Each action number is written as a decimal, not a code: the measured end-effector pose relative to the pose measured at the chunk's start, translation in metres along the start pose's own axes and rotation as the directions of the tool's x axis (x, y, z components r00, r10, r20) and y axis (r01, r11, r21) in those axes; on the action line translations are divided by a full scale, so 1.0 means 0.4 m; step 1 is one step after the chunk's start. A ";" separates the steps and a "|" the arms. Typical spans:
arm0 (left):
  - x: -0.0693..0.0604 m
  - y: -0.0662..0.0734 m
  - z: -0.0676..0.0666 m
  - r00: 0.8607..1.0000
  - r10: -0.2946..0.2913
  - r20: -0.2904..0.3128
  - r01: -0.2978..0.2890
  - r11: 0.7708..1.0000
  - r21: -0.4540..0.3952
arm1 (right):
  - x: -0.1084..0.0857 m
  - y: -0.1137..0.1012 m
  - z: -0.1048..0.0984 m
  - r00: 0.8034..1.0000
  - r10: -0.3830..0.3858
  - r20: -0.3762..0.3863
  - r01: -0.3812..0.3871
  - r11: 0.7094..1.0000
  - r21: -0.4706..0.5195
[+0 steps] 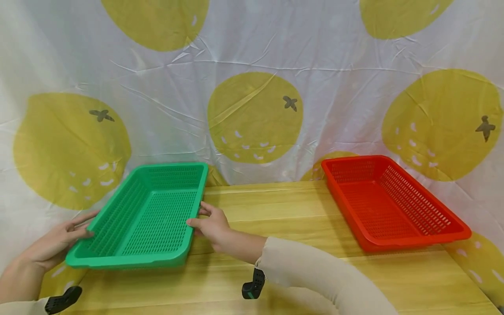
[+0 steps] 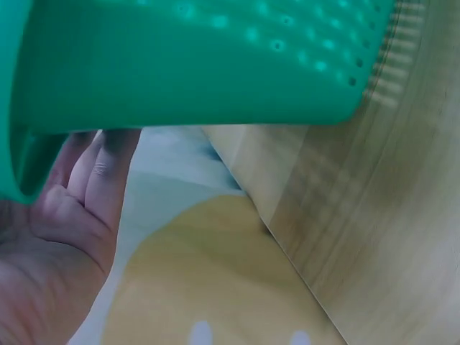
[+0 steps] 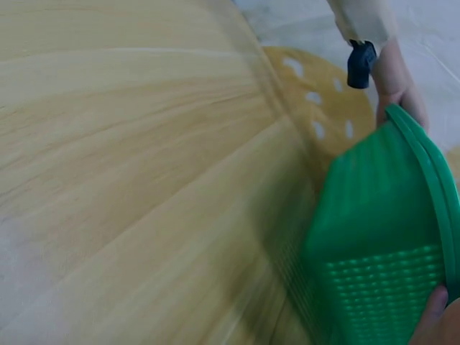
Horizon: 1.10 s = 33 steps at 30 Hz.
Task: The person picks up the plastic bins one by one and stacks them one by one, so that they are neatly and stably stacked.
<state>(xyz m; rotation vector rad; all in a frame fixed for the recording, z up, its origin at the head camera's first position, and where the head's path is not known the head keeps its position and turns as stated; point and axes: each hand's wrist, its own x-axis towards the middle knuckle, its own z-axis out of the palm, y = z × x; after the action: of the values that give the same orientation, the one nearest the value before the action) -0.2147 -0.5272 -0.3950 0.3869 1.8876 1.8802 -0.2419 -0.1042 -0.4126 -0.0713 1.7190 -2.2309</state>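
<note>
Head view. Baskets, two: one green basket [image 1: 161, 218], left; one red basket [image 1: 382, 210], right, well apart from it. Hands, two, both on the green basket. The left hand [image 1: 55, 243] gripped its left rim toward the near corner, thumb over the edge, fingers outside. The right hand [image 1: 212, 225] pinched the right rim, thumb on top, fingers curled beneath. Pale sleeves [image 1: 311, 271], two, the left mostly cut off. Black devices [image 1: 253, 284], two, one per wrist. Table [image 1: 275, 210], one, wooden, under both baskets. Cloth [image 1: 334, 87], one, hung at the far side, printed with lemons [image 1: 255, 118], three of them whole, others cut off or part covered.

Left wrist view. Green basket, one, only its outer wall and part of the rim, cut off above. Left hand, one, palm shown, fingers reaching up behind the rim; the thumb was hidden. Shown here only: the palm.

Right wrist view. Green basket, one, outside walls shown, cut off at right. Hands, two: the left at the far end, partly covered; the right only a sliver at the near rim. Whether the basket's base touched the table could not be told. The red basket appeared in the head view alone.
</note>
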 end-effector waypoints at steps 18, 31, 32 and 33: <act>0.006 0.022 0.054 0.978 0.045 -0.202 0.006 0.969 0.249 | -0.014 -0.050 -0.054 0.996 -0.044 0.072 0.041 0.998 0.048; 0.056 0.050 0.155 0.964 0.111 -0.241 -0.065 0.979 0.192 | -0.029 -0.100 -0.148 0.990 -0.108 0.092 0.110 0.994 -0.021; 0.059 0.050 0.166 0.963 0.123 -0.238 -0.077 0.978 0.196 | -0.031 -0.103 -0.155 0.989 -0.114 0.093 0.117 0.993 -0.028; 0.062 0.050 0.178 0.961 0.134 -0.242 -0.086 0.976 0.199 | -0.032 -0.107 -0.162 0.988 -0.119 0.094 0.123 0.992 -0.036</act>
<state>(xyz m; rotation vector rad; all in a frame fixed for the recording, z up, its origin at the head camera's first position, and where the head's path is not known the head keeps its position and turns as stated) -0.2033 -0.4525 -0.3761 0.3290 2.2667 1.9055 -0.2543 -0.0304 -0.3877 -0.2903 1.7553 -2.2384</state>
